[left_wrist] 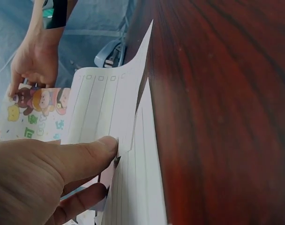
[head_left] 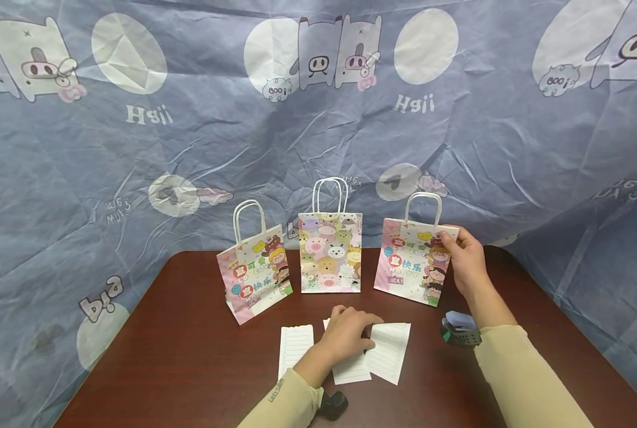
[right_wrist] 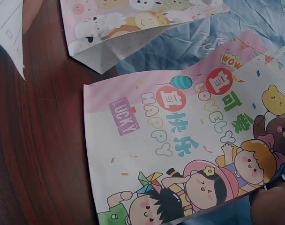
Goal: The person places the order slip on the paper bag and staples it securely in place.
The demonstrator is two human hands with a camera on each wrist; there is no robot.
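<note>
Three lined sheets (head_left: 295,346) are still unbagged, in front of the animal-print gift bag (head_left: 330,252), the left hand (head_left: 345,334) pinching one; right of that bag, the right hand (head_left: 467,258) grips the LUCKY gift bag (head_left: 410,261).

before me a creased grey-blue cloth (head_left: 216,131), printed with cartoon pigs, pale ovals and white lettering, hangs like a wall beyond the far edge of the table (head_left: 168,345) and down past its side edges, soft light showing the dark red-brown wood grain and rounded far corners.
</note>
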